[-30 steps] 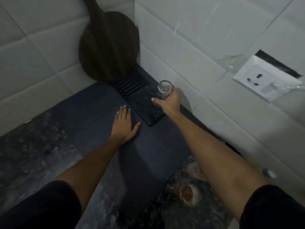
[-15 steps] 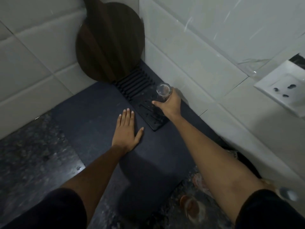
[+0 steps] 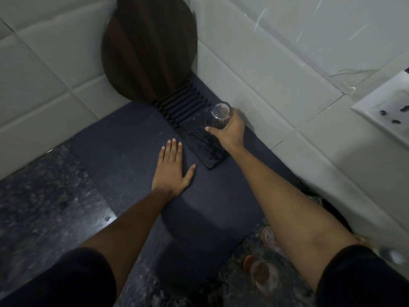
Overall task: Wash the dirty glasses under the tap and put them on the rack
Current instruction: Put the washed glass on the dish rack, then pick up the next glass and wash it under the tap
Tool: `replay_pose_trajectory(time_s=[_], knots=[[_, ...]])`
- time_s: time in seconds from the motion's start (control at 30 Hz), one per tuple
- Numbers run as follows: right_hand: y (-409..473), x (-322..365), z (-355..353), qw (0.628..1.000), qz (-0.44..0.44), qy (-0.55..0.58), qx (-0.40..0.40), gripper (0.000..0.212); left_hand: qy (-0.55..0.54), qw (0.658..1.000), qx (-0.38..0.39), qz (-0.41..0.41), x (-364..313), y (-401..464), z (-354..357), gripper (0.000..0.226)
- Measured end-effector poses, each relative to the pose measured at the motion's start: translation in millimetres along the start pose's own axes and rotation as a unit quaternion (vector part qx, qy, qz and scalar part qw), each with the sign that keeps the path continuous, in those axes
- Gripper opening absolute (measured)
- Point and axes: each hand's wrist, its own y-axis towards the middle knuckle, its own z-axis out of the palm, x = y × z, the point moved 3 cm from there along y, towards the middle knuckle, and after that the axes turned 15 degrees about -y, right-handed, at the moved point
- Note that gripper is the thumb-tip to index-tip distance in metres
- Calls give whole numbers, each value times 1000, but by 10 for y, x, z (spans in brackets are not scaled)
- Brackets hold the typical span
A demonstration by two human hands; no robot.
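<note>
My right hand (image 3: 230, 131) grips a small clear glass (image 3: 220, 115), base up, over the near half of the black slotted rack (image 3: 188, 107) by the tiled wall. I cannot tell whether the glass touches the rack. My left hand (image 3: 171, 167) lies flat, fingers spread, on the dark mat (image 3: 124, 138) just left of the rack. Two glasses with brownish residue stand on the counter under my right forearm, one glass (image 3: 260, 272) near the bottom edge and another glass (image 3: 269, 237) partly hidden by the arm.
A round dark wooden board (image 3: 148, 47) leans in the tiled corner behind the rack. A white wall socket (image 3: 385, 116) is at the right. Speckled stone counter (image 3: 39, 200) extends to the left of the mat.
My right hand with the glass has dropped slightly toward the rack. My left hand stays flat on the mat. The view has shifted a little to the left.
</note>
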Motion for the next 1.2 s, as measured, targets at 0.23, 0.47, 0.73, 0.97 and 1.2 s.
replay_pose_trajectory(time_s=[0.23, 0.47, 0.73, 0.97, 1.2], knots=[[-59, 30, -66, 1000, 10, -18, 13, 95, -13, 1000, -7, 8, 7, -10, -8, 89], [-889, 161, -733, 1000, 0, -9, -13, 92, -42, 999, -12, 13, -32, -138, -6, 83], [-2648, -184, -1663, 997, -17, -51, -54, 66, -89, 990, 42, 100, -646, -1305, 361, 80], [-3688, -712, -1757, 986, -37, -154, -44, 63, -139, 977, 35, 156, -1305, -2358, 738, 69], [-3993, -878, -1682, 968, -58, -208, -132, 66, -42, 983, 82, 159, -1390, -2868, 1044, 77]])
